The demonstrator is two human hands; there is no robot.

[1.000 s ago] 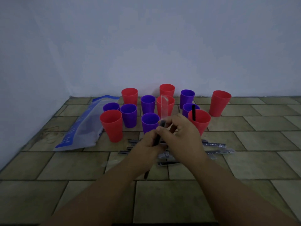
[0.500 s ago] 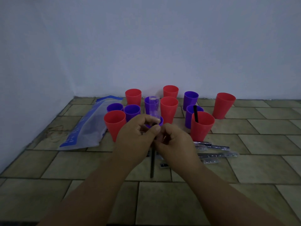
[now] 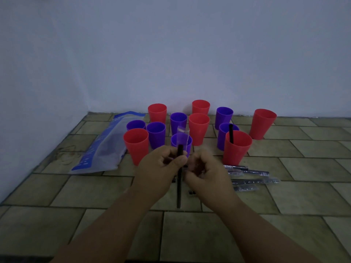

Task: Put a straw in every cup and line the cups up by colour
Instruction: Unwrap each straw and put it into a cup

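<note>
Half a second on, our hands are easing slightly apart, and the black tip of the straw [image 3: 178,190] is now showing above the left thumb, inside the clear wrapper [image 3: 183,134].

Going from the left, a blue-and-clear plastic bag [image 3: 106,149] is lying on the tiled floor [image 3: 95,190] by the wall. Right of it the red and purple cups are standing mixed together, not yet sorted by colour.

At the near centre our left hand [image 3: 161,168] is pinching the straw between thumb and curled fingers just below its top. The straw is hanging nearly upright, its lower end reaching down between our wrists. The wrapper is sticking up in front of the nearest purple cup [image 3: 173,144].

Our right hand [image 3: 207,171] is sitting just beside the straw with its fingers curled in. We cannot tell whether it is gripping the wrapper or nothing.

Further right, a red cup [image 3: 237,149] is already holding a second straw [image 3: 231,133]. More wrapped straws [image 3: 252,176] are lying on the floor near it.

We are judging the straw to be light and fairly stiff, and the film thin, slick and clingy. We are thinking it best to keep a firm pinch high on the straw and to pull the film from its loose end.
</note>
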